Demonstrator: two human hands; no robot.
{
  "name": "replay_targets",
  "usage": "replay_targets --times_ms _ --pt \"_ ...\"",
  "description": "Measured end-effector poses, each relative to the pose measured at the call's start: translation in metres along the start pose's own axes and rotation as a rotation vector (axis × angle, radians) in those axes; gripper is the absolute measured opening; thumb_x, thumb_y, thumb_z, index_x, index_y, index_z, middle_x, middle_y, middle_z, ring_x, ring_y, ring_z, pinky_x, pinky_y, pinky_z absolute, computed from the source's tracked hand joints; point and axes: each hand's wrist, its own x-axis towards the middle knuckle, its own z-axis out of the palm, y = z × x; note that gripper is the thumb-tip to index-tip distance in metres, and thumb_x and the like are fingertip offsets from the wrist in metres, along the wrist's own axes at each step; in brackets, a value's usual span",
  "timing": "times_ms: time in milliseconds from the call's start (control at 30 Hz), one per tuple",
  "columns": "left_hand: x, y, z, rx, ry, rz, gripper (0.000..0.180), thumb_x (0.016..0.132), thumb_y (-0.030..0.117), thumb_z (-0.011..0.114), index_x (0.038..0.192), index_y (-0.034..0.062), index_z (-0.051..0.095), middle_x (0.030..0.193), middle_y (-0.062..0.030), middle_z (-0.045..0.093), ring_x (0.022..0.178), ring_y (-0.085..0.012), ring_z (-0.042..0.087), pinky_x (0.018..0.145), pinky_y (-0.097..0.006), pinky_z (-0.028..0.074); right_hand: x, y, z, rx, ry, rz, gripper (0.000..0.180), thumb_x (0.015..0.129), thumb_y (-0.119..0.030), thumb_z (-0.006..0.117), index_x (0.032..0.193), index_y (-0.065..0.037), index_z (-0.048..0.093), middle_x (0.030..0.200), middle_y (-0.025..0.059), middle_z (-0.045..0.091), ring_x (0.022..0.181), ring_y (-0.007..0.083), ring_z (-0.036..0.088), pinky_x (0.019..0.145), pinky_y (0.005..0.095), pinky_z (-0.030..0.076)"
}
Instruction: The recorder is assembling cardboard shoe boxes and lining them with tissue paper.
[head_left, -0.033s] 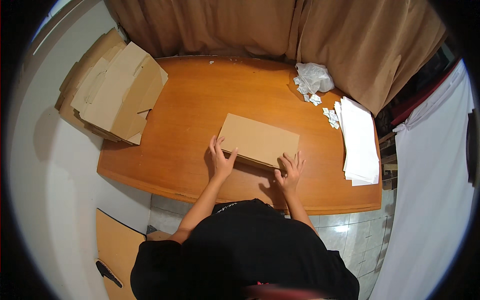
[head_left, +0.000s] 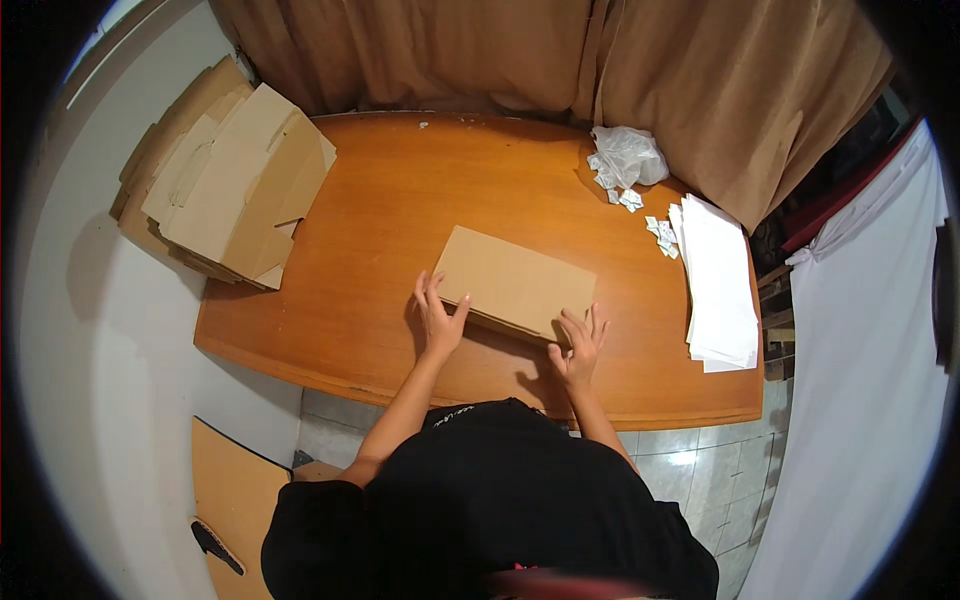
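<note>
My L hand [head_left: 438, 325] is grasping the near-left corner of the box [head_left: 515, 283], thumb on the near edge, fingers on the side; my R hand [head_left: 579, 352] is grasping the near-right corner. Box is lying flat on the table [head_left: 370, 220], btwn the cardboard pile [head_left: 225, 180] & the paper stack [head_left: 720, 285]. I'm thinking light, equal pressure w/ both hands is best, so the box isn't skewing & edges aren't denting.

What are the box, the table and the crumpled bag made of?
The box looks like cardboard: dull, plain brown, with straight folded edges. The table looks like wood, or something made to resemble it: smooth, orange-brown, a bit shiny. The bag is probably thin plastic: whitish, partly see-through, full of shiny creases.
</note>
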Motion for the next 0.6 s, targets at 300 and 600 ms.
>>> replay_targets --times_ms 300,600 --pt "0.036 -0.045 -0.072 -0.085 0.439 -0.448 0.043 0.082 0.014 0.062 0.119 0.0050 0.040 0.121 -0.0145 0.044 0.108 -0.0279 0.048 0.091 -0.037 0.038 0.008 -0.024 0.002 0.363 -0.024 -0.092 0.017 0.077 -0.021 0.058 0.086 -0.008 0.064 0.096 0.0077 0.063 0.109 0.0300 0.048 0.102 0.0459 0.023" --pt "-0.048 -0.058 -0.081 -0.352 -0.100 -0.510 0.041 0.090 0.032 0.052 0.115 0.0000 0.052 0.108 -0.0143 0.058 0.099 -0.0190 0.055 0.087 -0.029 0.041 -0.001 0.001 0.052 0.827 -0.582 0.460 0.053 0.081 -0.016 0.059 0.128 -0.002 0.040 0.127 0.0155 0.043 0.120 0.0266 0.039 0.102 0.0366 0.029"
